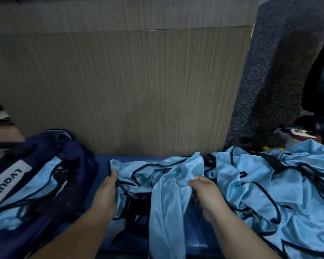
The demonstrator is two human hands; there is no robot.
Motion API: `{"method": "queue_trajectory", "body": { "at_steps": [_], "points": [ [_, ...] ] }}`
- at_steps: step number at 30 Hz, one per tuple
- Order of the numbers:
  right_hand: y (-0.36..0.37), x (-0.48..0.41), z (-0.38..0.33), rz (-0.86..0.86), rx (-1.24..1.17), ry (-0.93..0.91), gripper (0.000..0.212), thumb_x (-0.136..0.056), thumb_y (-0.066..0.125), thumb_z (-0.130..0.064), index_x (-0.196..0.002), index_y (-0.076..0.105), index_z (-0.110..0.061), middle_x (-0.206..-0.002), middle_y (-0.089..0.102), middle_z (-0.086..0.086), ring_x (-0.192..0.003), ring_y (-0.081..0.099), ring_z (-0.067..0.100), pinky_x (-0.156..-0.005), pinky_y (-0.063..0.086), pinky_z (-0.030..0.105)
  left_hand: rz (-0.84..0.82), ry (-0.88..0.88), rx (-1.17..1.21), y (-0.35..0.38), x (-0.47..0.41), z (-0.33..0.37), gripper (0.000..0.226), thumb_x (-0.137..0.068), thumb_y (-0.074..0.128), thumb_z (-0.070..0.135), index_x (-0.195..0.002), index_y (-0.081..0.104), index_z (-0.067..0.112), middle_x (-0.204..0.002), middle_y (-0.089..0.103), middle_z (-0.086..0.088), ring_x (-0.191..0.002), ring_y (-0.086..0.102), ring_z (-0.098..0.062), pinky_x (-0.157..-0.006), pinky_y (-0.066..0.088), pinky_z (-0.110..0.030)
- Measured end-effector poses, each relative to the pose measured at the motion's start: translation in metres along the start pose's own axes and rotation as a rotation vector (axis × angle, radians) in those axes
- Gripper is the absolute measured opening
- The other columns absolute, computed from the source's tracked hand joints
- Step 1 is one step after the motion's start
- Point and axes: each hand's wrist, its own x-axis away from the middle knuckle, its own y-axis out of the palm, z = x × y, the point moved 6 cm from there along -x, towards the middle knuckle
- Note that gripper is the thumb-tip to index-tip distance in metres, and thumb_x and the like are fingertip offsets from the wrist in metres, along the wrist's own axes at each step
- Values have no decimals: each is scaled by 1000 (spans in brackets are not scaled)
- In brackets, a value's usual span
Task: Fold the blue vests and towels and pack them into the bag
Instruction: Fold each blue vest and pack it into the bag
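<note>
Two bare forearms enter from the bottom edge. Left hand (pixel 106 191) has its fingers curled round the black-trimmed edge of a light blue vest (pixel 168 199), thumb on top. Right hand (pixel 204 191) pinches a fold of the same vest, fingers closed on the fabric. The vest hangs crumpled between the two grips, one long panel drooping below the right hand toward the camera, and its upper part lies bunched on a blue padded surface (pixel 101 165) beyond the knuckles. Just right of the right-hand grip, touching the held vest, lies a loose pile of vests (pixel 269 193) in the same blue, unfolded. Left of the left-hand grip, a little apart from it, sits an open navy bag (pixel 79 165) with a white label (pixel 7 184) reading LVQUE; blue vests in the bag (pixel 51 176) show through its mouth. Beyond both hands stands a wood-grain panel (pixel 120 90). Grey carpet (pixel 269 71) lies past the pile, with a red-and-white object (pixel 303 136) partly hidden behind it; what it is cannot be told.
</note>
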Motion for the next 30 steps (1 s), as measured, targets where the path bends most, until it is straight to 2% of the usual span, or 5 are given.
{"method": "queue_trajectory", "body": {
  "at_steps": [9, 17, 20, 24, 30],
  "points": [
    [-51, -10, -22, 351, -196, -134, 15, -93, 52, -12, -78, 54, -14, -79, 59, 11, -77, 55, 24, -72, 44, 36, 366, 181, -155, -49, -23, 43, 42, -106, 35, 29, -136, 48, 3, -117, 56, -12, -97, 57, -27, -87, 41, -36],
    [-40, 13, -52, 458, 501, -620, 32, -85, 64, -12, -111, 52, -24, -90, 53, -2, -79, 53, 16, -66, 40, 20, 509, 462, -726, -28, 3, 54, 74, -81, 74, 18, -144, 36, 16, -146, 41, -14, -131, 38, -38, -107, 36, -53],
    [-11, 19, -47, 246, 807, -794, 25, -81, 63, -38, -103, 65, -27, -101, 55, -10, -100, 52, 14, -87, 42, 30, 247, 810, -1082, 15, 21, 57, 59, -74, 73, 41, -127, 59, 20, -129, 58, -2, -121, 49, -31, -99, 39, -45],
    [19, 13, -9, -176, 1177, -515, 85, -68, 36, -87, -131, 54, -33, -129, 51, -12, -127, 42, 11, -108, 35, 33, -284, 465, -1491, 38, 11, 6, 76, -59, 35, 86, -112, 66, 41, -113, 65, 22, -112, 56, 0, -105, 36, -30],
    [16, 9, 10, -293, 1537, -307, 41, -87, 57, -42, -128, 55, -36, -131, 52, -5, -124, 50, 20, -103, 40, 34, -241, 479, -1512, 27, 5, -8, 19, -93, 56, 47, -101, 68, 35, -99, 70, 13, -99, 62, -6, -93, 41, -25]
  ]
}}
